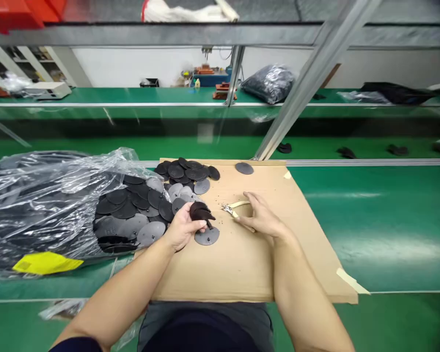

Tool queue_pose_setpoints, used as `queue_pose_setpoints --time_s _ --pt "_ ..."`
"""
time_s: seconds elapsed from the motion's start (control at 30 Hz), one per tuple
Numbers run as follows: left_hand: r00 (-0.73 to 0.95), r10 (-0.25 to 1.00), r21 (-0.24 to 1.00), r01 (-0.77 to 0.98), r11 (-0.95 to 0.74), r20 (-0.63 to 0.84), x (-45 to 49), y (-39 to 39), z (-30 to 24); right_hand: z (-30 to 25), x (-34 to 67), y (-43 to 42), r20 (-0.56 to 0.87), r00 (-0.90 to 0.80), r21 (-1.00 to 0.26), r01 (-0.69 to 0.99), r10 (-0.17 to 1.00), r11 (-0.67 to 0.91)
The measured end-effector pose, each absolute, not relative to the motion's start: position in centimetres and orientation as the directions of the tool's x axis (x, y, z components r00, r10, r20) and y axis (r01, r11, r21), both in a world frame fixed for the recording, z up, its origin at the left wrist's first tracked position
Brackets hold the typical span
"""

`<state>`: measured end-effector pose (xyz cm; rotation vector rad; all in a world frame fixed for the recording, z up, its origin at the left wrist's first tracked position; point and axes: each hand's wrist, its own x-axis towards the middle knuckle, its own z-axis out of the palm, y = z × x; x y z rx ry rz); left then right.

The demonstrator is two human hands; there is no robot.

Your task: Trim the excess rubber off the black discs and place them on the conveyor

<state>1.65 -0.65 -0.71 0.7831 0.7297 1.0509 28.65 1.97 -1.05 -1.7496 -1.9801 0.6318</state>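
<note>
My left hand (182,228) is closed on a few black plastic discs (201,213), held tilted together. Just under its fingertips a single grey disc (207,237) lies flat on the cardboard (220,278). My right hand (263,215) grips pale-yellow-handled nippers (238,208), their jaws pointing left toward the discs, with the handles spread apart. Tiny dark scraps (222,200) are scattered around the jaws. Left of my left hand, many dark discs (132,200) spill from a clear plastic bag (51,195).
A heap of black discs (185,171) stands at the cardboard's back left, and one disc (244,168) lies alone at the back. A slanted metal post (297,102) rises behind. Beyond it, black pieces (346,153) rest on a green belt (315,146). A yellow label (47,262) lies on the bag.
</note>
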Motion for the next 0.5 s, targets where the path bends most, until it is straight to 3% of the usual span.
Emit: queue_pose_setpoints --time_s 0.1,0.27,0.5 --pt "0.247 0.967 0.876 -0.448 0.176 -0.068 1.9 0.4 -1.4 -1.4 29.3 1.7 -0.037 -0.229 -0.522 0.835 0.973 0.177" --pt "0.228 0.973 0.899 -0.421 0.118 -0.021 1.6 2.7 -1.7 -2.3 27.9 1.7 0.099 -0.324 -0.37 0.865 0.941 0.338" --pt "0.218 0.973 0.842 -0.509 0.178 -0.074 1.1 3.7 -1.4 -2.9 25.6 1.9 0.195 -0.24 -0.209 0.937 0.951 0.279"
